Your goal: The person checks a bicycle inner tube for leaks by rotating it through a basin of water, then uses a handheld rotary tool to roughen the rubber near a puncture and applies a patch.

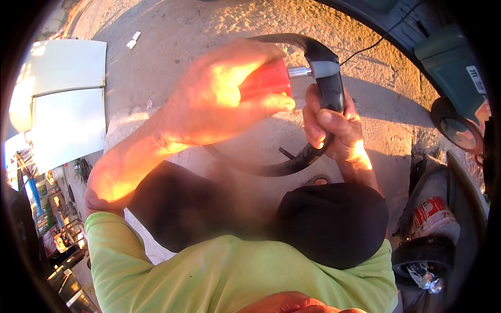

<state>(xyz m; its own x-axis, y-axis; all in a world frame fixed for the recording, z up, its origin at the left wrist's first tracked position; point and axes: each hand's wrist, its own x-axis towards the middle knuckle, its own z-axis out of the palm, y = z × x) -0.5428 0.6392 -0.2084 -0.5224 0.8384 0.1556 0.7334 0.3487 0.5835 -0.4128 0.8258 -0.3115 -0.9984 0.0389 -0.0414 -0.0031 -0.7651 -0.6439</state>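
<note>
A red rotary tool (267, 81) is in my left hand (216, 96), its fingers wrapped around the body. From it a silver shaft leads to a grey cone-shaped tip (324, 69), which lies against a black rubber inner tube (330, 86). Just below that contact, my right hand (336, 122) grips the tube, thumb and fingers closed around it. The tube hangs in a loop above my knees, a short valve stem (286, 153) sticking inward at its lower side. My left hand and forearm hide part of the loop.
A thin black cable (381, 41) runs toward the upper right. White panels (68, 125) stand at the left, above cluttered goods. To the right are a green container (451, 68), a wheel (459, 129) and a red-and-white tub (432, 215). Concrete ground lies ahead.
</note>
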